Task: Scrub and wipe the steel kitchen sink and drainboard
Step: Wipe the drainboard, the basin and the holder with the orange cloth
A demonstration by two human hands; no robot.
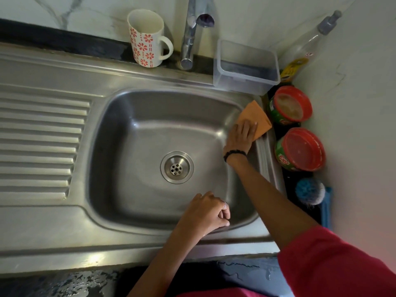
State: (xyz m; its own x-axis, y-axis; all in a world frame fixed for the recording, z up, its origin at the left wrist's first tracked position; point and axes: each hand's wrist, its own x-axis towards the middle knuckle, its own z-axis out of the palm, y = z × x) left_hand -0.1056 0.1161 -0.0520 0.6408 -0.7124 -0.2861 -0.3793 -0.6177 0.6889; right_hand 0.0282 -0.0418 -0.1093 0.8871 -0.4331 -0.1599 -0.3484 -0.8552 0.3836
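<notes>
Right hand [241, 136] lies flat, fingers extended, pressing an orange cloth [255, 117] on the sink [137, 133] right rim. Left hand [206, 213] is loosely curled, holding nothing, at the near rim.

Your brushed steel sink basin [137, 133] looks smooth, softly glossy. The folded orange wiping cloth [256, 117] looks matt. The clear rectangular plastic tub [246, 67] shines faintly.

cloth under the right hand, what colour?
Orange cloth, pressed flat by the right hand on the sink's right rim. Head view.
</notes>
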